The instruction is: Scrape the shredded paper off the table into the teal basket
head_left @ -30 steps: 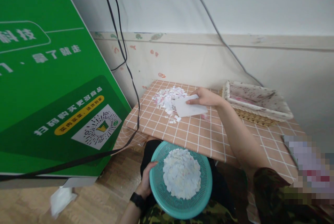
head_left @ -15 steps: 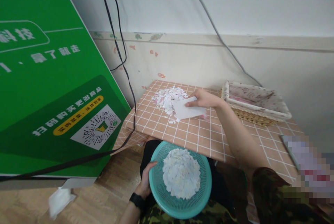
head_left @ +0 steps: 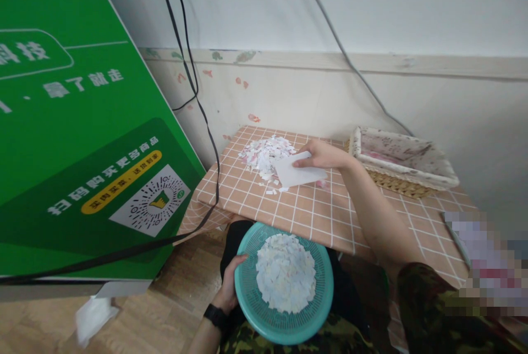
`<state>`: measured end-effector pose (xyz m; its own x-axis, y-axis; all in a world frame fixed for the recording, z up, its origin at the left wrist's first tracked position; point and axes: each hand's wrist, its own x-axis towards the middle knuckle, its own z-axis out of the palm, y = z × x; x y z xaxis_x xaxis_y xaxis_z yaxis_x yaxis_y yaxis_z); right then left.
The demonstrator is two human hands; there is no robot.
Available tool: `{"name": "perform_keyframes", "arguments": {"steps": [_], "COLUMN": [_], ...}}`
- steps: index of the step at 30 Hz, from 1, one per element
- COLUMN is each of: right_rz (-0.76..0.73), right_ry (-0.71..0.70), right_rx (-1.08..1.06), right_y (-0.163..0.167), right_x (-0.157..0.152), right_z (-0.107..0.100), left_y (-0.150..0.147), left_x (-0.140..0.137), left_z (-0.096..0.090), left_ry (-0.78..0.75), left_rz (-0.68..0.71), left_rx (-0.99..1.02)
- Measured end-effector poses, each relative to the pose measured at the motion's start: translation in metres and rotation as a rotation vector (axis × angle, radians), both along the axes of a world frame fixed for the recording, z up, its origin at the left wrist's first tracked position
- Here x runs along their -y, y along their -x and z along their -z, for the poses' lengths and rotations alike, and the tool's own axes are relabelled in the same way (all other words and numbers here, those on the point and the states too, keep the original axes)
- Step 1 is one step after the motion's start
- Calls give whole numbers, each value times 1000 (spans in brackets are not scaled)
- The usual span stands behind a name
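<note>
With my right hand (head_left: 319, 156) I grip a white card (head_left: 297, 172) by its upper edge, thumb on its face, just above the table. The card's left side meets a heap of small cut paper pieces (head_left: 264, 155), mostly white with some pink. My left hand (head_left: 233, 282) is closed on the left rim of a teal plastic colander (head_left: 284, 337), with the thumb over the edge and the fingers hidden underneath. More pale paper bits (head_left: 285, 274) lie in the colander, which is on my lap below the table edge.
A wicker basket (head_left: 406, 184) with a floral cloth lining stands at the right of the checked table (head_left: 272, 210). A green sign (head_left: 82, 123) fills the left side. A black strap (head_left: 217, 178) hangs past the table's left edge. White plastic (head_left: 94, 318) lies on the floor.
My hands keep almost the same places, the right with the card beside the paper heap, the left on the colander rim. The whole view has shifted very slightly.
</note>
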<state>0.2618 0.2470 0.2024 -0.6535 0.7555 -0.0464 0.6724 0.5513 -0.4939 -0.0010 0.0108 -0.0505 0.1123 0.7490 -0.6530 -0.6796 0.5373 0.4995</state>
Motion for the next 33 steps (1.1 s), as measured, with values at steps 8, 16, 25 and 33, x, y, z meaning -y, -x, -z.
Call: {"name": "perform_keyframes", "arguments": {"steps": [8, 16, 25, 33], "right_rz": [-32, -4, -30, 49], "right_ry": [54, 74, 107, -2], "right_rx": [-16, 58, 116, 115], "right_y": [-5, -21, -28, -37], "right_x": [0, -3, -3, -4], "right_z": [-2, -6, -9, -12], "left_y": [0, 1, -1, -1], "left_x": [0, -1, -1, -1], "left_z": [1, 2, -3, -3], "left_ry": [8, 0, 11, 5], "left_rz": [-6, -4, 16, 29], "left_rx": [-20, -29, -15, 11]}}
